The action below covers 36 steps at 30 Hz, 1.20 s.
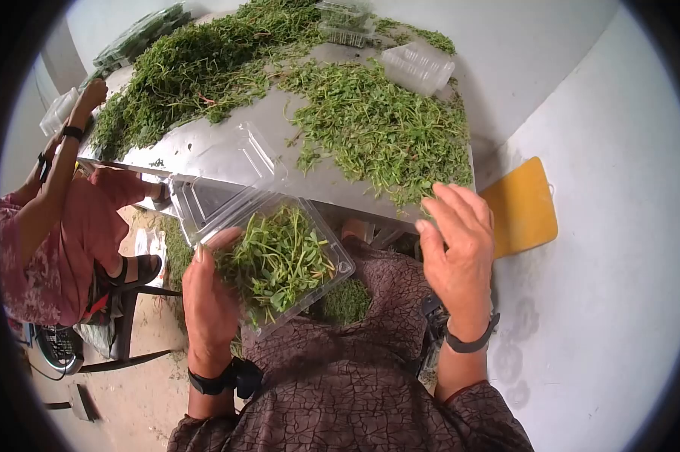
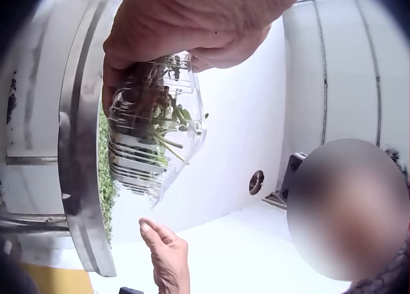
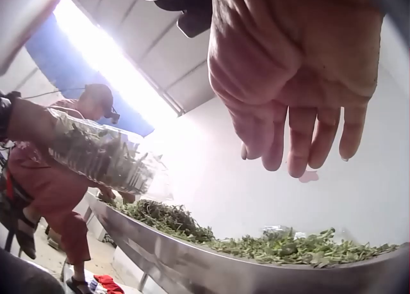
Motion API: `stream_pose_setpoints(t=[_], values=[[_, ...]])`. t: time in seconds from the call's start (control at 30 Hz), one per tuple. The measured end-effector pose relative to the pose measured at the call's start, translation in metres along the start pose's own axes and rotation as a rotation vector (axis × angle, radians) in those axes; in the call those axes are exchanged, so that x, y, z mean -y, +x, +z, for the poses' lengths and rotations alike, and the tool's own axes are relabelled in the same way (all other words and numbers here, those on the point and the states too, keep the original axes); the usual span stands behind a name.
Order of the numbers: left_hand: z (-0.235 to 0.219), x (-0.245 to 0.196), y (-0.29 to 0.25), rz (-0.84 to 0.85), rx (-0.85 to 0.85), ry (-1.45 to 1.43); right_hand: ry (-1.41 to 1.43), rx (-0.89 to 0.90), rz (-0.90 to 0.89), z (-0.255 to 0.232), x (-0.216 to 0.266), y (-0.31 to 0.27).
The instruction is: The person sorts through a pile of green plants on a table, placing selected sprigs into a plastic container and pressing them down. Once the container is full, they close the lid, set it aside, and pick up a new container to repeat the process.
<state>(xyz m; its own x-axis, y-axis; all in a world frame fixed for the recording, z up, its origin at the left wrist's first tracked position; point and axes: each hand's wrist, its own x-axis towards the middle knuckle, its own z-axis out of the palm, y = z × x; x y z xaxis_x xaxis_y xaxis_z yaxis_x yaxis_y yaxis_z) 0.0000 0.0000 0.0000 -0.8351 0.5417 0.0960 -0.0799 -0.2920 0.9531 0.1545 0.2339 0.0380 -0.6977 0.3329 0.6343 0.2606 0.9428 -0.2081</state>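
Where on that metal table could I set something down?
The metal table shows a bare patch between the left heap of greens, the right spread of greens and the near edge, partly behind the clear lid. Beyond it, both sides are crowded; an upturned-looking clear container sits on the right spread.
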Motion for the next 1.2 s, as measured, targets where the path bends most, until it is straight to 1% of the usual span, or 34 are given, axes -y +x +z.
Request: stream_pose_setpoints(t=[0.07, 0.1, 0.17, 0.23, 0.3, 0.43, 0.5, 0.53, 0.6, 0.63, 0.7, 0.77, 0.83, 0.87, 0.93, 0.97, 1.07, 1.13, 1.17, 1.2], values=[[0.003, 0.001, -0.002, -0.080, -0.053, -0.043, -0.110, -0.026, 0.097, 0.002, -0.014, 0.003], [0.005, 0.001, 0.002, -0.071, -0.050, -0.053, -0.119, -0.034, 0.088, 0.001, -0.020, 0.008], [0.005, 0.004, 0.001, -0.074, -0.022, 0.026, -0.192, 0.063, 0.156, 0.003, -0.026, 0.007], [0.006, 0.007, 0.001, -0.084, -0.044, -0.006, -0.183, 0.039, 0.146, 0.009, -0.030, 0.010], [0.002, 0.010, 0.001, -0.024, -0.010, 0.099, -0.229, 0.091, 0.120, 0.016, -0.034, 0.012], [0.005, 0.007, 0.000, -0.025, -0.007, 0.066, -0.230, 0.076, 0.108, 0.033, -0.047, 0.012], [0.004, 0.009, -0.001, -0.082, -0.014, 0.024, -0.281, 0.081, 0.098, 0.035, -0.050, 0.015], [0.003, 0.008, -0.001, -0.081, -0.018, 0.019, -0.282, 0.082, 0.093, 0.034, -0.052, 0.017], [0.002, 0.006, -0.002, -0.114, -0.017, 0.041, -0.236, -0.016, 0.077, 0.032, -0.057, 0.021], [0.002, 0.006, -0.003, -0.115, -0.024, 0.038, -0.235, -0.013, 0.071, 0.030, -0.058, 0.024], [0.001, 0.007, -0.002, -0.075, -0.020, 0.133, -0.058, -0.126, 0.166, 0.022, -0.057, 0.033], [0.002, 0.009, -0.001, -0.067, -0.030, 0.141, -0.082, -0.128, 0.189, 0.016, -0.055, 0.036], [0.003, 0.008, -0.001, -0.064, -0.044, 0.150, 0.097, -0.086, 0.222, 0.015, -0.053, 0.036], [0.005, 0.003, -0.002, -0.054, -0.029, 0.171, 0.095, -0.079, 0.224, 0.016, -0.053, 0.036], [0.006, 0.001, -0.002, -0.029, -0.014, 0.215, 0.160, -0.139, 0.258, 0.020, -0.052, 0.036], [0.004, 0.004, -0.002, -0.031, -0.012, 0.216, 0.159, -0.139, 0.261, 0.021, -0.051, 0.039], [0.001, 0.010, -0.001, -0.119, -0.058, 0.143, 0.219, -0.149, 0.264, 0.025, -0.047, 0.047], [0.001, 0.009, -0.001, -0.057, -0.037, 0.172, 0.268, -0.118, 0.281, 0.030, -0.049, 0.050], [0.001, 0.010, -0.001, -0.054, -0.043, 0.171, 0.272, -0.117, 0.275, 0.032, -0.050, 0.051], [0.000, 0.012, -0.002, -0.089, -0.055, 0.067, 0.153, -0.073, 0.163, 0.034, -0.051, 0.052]])
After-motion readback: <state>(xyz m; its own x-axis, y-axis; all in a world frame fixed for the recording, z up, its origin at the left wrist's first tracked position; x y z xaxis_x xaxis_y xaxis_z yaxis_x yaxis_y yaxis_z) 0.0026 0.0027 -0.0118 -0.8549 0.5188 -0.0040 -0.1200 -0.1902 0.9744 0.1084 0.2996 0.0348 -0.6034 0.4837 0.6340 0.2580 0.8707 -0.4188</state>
